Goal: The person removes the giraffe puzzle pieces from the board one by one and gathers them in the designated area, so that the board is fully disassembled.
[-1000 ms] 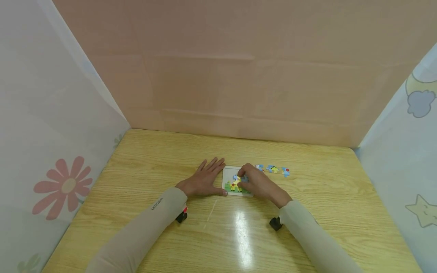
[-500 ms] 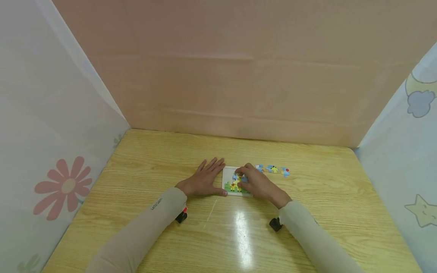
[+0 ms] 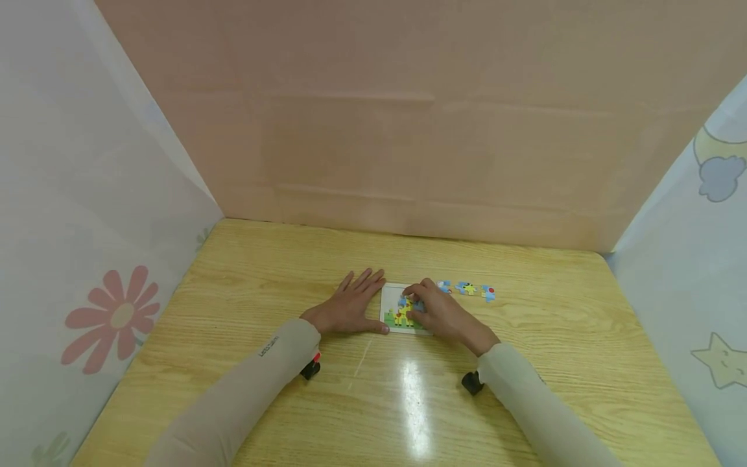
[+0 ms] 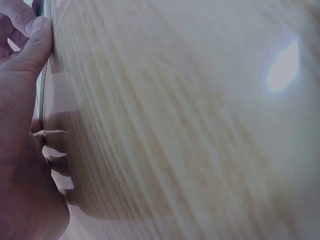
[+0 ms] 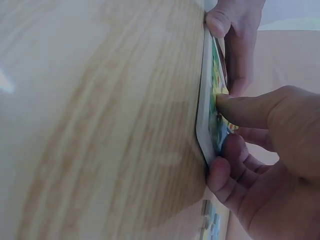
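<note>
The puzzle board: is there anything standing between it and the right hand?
Nothing visible: the right hand is over the board, its thumb and fingers down at the picture pieces. The left hand lies at the board's left side; three loose pieces lie farther right, out of the way.

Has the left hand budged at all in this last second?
No, not visibly. In the head view, the left hand keeps its place beside the tray, judged against the far left corner of the table.
</note>
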A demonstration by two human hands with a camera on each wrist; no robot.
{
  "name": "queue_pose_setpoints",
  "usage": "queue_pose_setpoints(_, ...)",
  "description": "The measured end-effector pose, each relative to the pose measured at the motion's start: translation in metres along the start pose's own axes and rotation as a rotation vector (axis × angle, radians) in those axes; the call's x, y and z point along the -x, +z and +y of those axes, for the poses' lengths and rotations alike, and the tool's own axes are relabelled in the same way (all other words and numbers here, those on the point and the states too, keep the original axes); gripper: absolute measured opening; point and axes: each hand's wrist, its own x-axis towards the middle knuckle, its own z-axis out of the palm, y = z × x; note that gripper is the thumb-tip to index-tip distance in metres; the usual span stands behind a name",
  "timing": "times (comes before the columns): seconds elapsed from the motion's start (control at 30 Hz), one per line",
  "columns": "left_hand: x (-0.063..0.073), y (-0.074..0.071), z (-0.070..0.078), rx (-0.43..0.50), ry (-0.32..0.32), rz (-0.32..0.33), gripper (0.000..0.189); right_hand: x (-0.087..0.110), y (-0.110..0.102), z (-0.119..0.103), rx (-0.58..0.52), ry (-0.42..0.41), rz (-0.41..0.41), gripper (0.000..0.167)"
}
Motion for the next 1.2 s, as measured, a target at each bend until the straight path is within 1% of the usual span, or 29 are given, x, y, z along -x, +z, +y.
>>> queue_pose_setpoints(0.2, 0.000, 0.000, -0.001, 0.006, 0.005, -0.006, 0.110, -0.001, -0.002, -0.002, 0.056, 0.004, -0.029, 0.043)
queue_pose_setpoints(0.43, 0.000, -0.001, -0.001, 0.018, 0.003, -0.004, 0.110, -0.001, -0.005, -0.007, 0.080, 0.022, -0.046, 0.044)
queue_pose_setpoints(0.67, 0.001, 0.000, -0.001, 0.022, 0.004, -0.002, 0.110, 0.001, -0.005, -0.012, 0.149, 0.014, -0.037, 0.046)
queue_pose_setpoints(0.77, 0.001, 0.000, -0.001, 0.023, 0.003, 0.000, 0.110, 0.002, -0.005, -0.014, 0.163, -0.003, -0.022, 0.043)
queue_pose_setpoints(0.9, 0.001, 0.000, -0.001, 0.027, -0.002, 0.002, 0.109, 0.002, -0.005, -0.013, 0.126, -0.002, -0.006, 0.035)
queue_pose_setpoints(0.97, 0.002, 0.000, 0.000, 0.033, -0.004, 0.003, 0.109, 0.002, -0.005, -0.012, 0.092, 0.010, -0.002, 0.031)
queue_pose_setpoints(1.03, 0.002, -0.001, 0.001, 0.035, -0.005, 0.001, 0.109, 0.003, -0.006, -0.010, 0.039, 0.040, -0.003, 0.029)
queue_pose_setpoints(1.2, 0.000, 0.000, 0.002, 0.027, -0.011, 0.001, 0.110, 0.001, -0.009, -0.003, -0.108, 0.082, -0.004, 0.021)
